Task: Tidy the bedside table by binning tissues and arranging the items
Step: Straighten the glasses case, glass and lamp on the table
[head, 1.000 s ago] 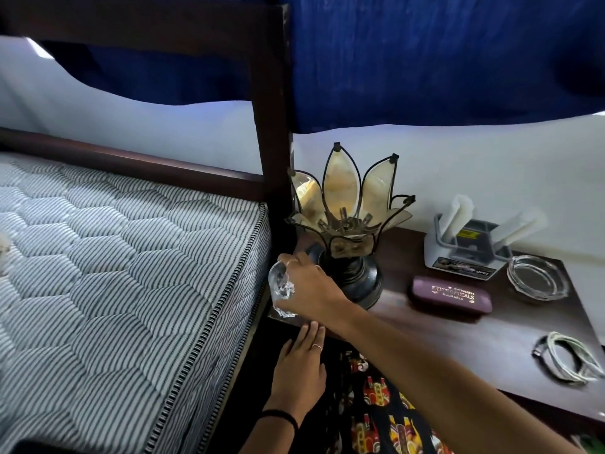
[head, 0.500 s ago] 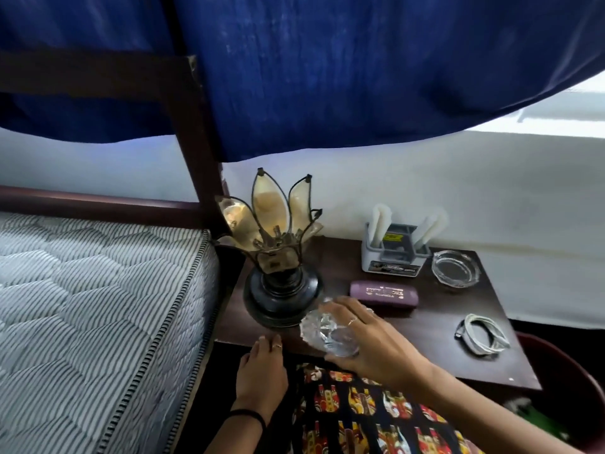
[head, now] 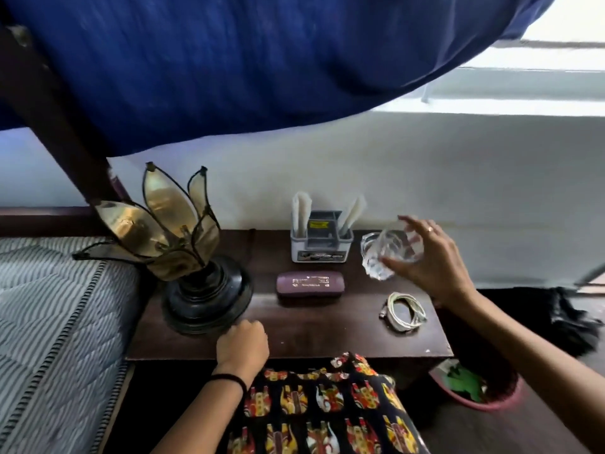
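Observation:
My right hand (head: 432, 260) grips a clear cut-glass tumbler (head: 397, 250) in the air over the back right of the dark wooden bedside table (head: 327, 326). The tumbler hangs over a glass ashtray (head: 366, 244), which is mostly hidden behind it. My left hand (head: 244, 344) rests on the table's front edge with its fingers curled and holds nothing, just right of the lamp base. A grey holder (head: 322, 249) with white tissues stands at the back. A maroon spectacle case (head: 310, 286) lies in front of it. A coiled white cable (head: 404, 311) lies at the right.
A petal-shaped lamp (head: 170, 231) on a black base fills the table's left side. The striped mattress (head: 49, 306) adjoins it on the left. A red bin (head: 491, 403) holding green scraps sits on the floor at the lower right. A blue curtain (head: 262, 60) hangs overhead.
My right hand has carried the tumbler from the table's front left, past the lamp, up to the back right. My left hand has curled into a fist at the front edge.

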Demonstrator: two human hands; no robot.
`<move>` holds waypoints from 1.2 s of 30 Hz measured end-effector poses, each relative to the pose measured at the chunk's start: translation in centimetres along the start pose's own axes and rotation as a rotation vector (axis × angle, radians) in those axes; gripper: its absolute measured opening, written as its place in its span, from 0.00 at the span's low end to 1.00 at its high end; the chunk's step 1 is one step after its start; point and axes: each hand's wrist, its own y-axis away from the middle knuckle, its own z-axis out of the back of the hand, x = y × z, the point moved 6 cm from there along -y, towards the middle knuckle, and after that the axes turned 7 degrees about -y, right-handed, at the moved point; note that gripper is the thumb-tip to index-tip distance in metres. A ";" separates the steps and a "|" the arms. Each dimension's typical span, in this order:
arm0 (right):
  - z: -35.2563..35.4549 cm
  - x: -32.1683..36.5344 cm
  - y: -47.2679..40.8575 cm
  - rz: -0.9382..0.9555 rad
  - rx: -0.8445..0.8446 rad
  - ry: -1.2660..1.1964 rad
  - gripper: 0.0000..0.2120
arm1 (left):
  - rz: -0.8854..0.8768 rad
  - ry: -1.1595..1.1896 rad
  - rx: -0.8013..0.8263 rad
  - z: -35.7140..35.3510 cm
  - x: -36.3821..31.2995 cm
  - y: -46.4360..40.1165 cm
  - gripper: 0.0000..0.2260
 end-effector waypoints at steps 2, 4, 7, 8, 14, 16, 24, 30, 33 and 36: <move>0.4 -1.6 -2.4 -0.052 -0.047 0.000 0.38 | -0.006 -0.051 -0.018 0.3 -0.4 -0.5 0.14; 0.0 -2.8 -4.4 -0.105 -0.051 -0.020 0.38 | -0.001 -0.078 -0.028 0.5 -0.6 -0.9 0.16; -1.4 -4.5 -6.5 -0.152 -0.022 -0.031 0.39 | 0.015 -0.106 -0.049 0.4 -0.7 -1.2 0.18; -1.9 -5.0 -6.9 -0.171 -0.008 -0.030 0.39 | 0.022 -0.109 -0.058 0.4 -0.7 -1.1 0.18; -4.4 -8.0 -8.1 -0.283 0.083 0.016 0.40 | 0.029 -0.099 -0.076 0.2 -0.9 -1.1 0.19; -4.9 -8.6 -8.1 -0.305 0.106 0.023 0.40 | 0.030 -0.087 -0.077 0.3 -0.9 -1.2 0.18; -5.8 -9.2 -8.2 -0.347 0.156 0.034 0.42 | 0.025 -0.062 -0.103 0.8 -1.1 -1.1 0.19; -6.3 -8.8 -8.5 -0.372 0.189 0.050 0.42 | 0.038 -0.066 -0.101 0.7 -1.1 -1.0 0.18; -6.7 -8.5 -8.5 -0.369 0.193 0.058 0.42 | 0.048 -0.069 -0.107 0.6 -1.0 -0.9 0.18; -7.0 -8.3 -8.3 -0.377 0.219 0.051 0.43 | 0.073 -0.032 -0.110 0.6 -0.6 -0.7 0.19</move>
